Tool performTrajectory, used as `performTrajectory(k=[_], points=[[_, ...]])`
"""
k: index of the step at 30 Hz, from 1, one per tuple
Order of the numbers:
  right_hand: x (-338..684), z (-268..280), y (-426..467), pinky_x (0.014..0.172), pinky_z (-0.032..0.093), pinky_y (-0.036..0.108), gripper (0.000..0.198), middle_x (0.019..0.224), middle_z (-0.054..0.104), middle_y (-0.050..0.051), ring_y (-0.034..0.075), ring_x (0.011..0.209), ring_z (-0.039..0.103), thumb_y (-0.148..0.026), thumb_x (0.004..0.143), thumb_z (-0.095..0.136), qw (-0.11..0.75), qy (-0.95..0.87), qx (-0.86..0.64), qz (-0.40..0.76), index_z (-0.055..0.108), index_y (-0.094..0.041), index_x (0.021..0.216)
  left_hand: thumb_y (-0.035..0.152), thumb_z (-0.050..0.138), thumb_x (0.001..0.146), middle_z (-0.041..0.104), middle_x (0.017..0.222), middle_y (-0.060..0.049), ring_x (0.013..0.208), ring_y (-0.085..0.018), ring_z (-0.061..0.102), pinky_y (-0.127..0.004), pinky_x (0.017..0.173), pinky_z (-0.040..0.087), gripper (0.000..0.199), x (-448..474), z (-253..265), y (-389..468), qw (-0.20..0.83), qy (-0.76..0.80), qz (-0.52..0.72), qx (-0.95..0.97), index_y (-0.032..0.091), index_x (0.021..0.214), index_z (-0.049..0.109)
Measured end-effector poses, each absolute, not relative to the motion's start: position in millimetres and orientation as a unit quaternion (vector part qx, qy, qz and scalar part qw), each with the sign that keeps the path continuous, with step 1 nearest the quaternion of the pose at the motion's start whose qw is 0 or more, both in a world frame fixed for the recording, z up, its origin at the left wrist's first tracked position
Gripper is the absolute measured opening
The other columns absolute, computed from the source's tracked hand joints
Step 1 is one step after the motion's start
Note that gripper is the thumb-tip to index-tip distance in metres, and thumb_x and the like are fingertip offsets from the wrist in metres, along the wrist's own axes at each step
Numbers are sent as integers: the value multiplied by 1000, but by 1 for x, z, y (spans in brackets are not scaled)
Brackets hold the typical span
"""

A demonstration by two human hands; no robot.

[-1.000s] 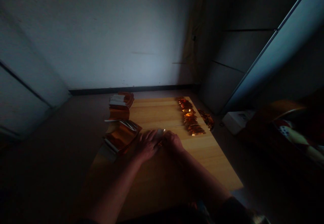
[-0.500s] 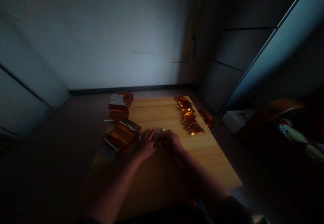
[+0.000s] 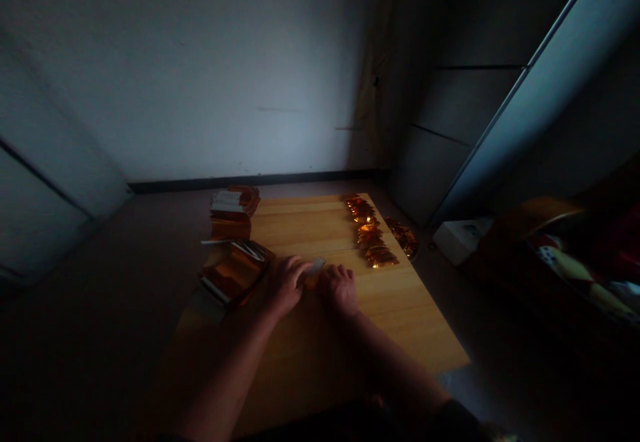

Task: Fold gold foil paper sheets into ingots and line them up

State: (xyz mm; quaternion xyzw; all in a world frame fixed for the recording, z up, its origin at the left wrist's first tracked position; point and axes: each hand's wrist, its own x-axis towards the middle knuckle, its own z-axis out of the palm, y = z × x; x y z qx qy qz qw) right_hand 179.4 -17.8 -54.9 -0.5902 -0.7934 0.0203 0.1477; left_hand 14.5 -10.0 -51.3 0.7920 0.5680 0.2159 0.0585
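Note:
Low over the wooden table (image 3: 310, 222), both hands work on a small foil paper sheet (image 3: 316, 267), pale on top with an orange glint at its lower edge. My left hand (image 3: 287, 283) grips its left side, fingers bent. My right hand (image 3: 341, 287) is curled closed at its right side, knuckles up. To the left of my left hand lie stacks of copper-coloured foil paper (image 3: 235, 270) with white edges. A row of folded shiny foil pieces (image 3: 369, 232) runs along the table's right side.
More foil paper (image 3: 230, 209) lies at the table's far left corner. Beyond the right edge, lower down, is a heap of shiny foil pieces (image 3: 404, 239). A white box (image 3: 457, 239) stands on the floor at right. A wall (image 3: 225, 95) rises behind the table.
My right hand has turned from a pinch to knuckles up. My left hand has drawn back slightly, its fingers more bent. The view has shifted a little.

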Motion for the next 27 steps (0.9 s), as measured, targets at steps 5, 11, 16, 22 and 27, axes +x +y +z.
performTrajectory(k=[5, 11, 16, 22, 27], points=[[175, -56, -19, 73, 33, 34, 16, 95, 61, 8, 23, 91, 49, -30, 90, 50, 142, -781, -607, 13, 65, -23, 91, 5, 47, 79, 62, 84, -6, 86, -19, 53, -32, 76, 42, 22, 22, -57, -15, 27, 540, 223, 811, 19, 78, 64], [182, -53, -15, 72, 35, 32, 16, 101, 61, 7, 22, 93, 49, -33, 91, 50, 136, -788, -600, 29, 63, -24, 93, -1, 41, 79, 59, 77, -7, 81, -20, 52, -33, 73, 41, 29, 32, -60, -27, -50, 507, 179, 842, 18, 67, 60], [196, -54, -9, 75, 35, 32, 16, 112, 60, 4, 21, 98, 48, -36, 88, 54, 166, -804, -571, 23, 62, -25, 96, 7, 42, 84, 62, 85, -8, 82, -21, 54, -35, 73, 41, 25, 40, -59, -40, -74, 532, 158, 829, 17, 76, 63], [202, -52, -18, 79, 33, 32, 13, 104, 65, 4, 20, 98, 49, -32, 89, 54, 178, -824, -538, 27, 64, -23, 93, 16, 45, 86, 65, 84, -7, 82, -22, 59, -43, 88, 37, 20, 35, -48, -42, -73, 562, 151, 810, 18, 79, 64], [204, -50, -26, 78, 33, 30, 16, 94, 67, 3, 18, 93, 49, -25, 92, 50, 182, -832, -521, 63, 66, -23, 88, 25, 51, 86, 69, 89, -5, 90, -23, 60, -50, 96, 31, 14, 19, -40, -33, -55, 576, 180, 796, 21, 86, 64]])
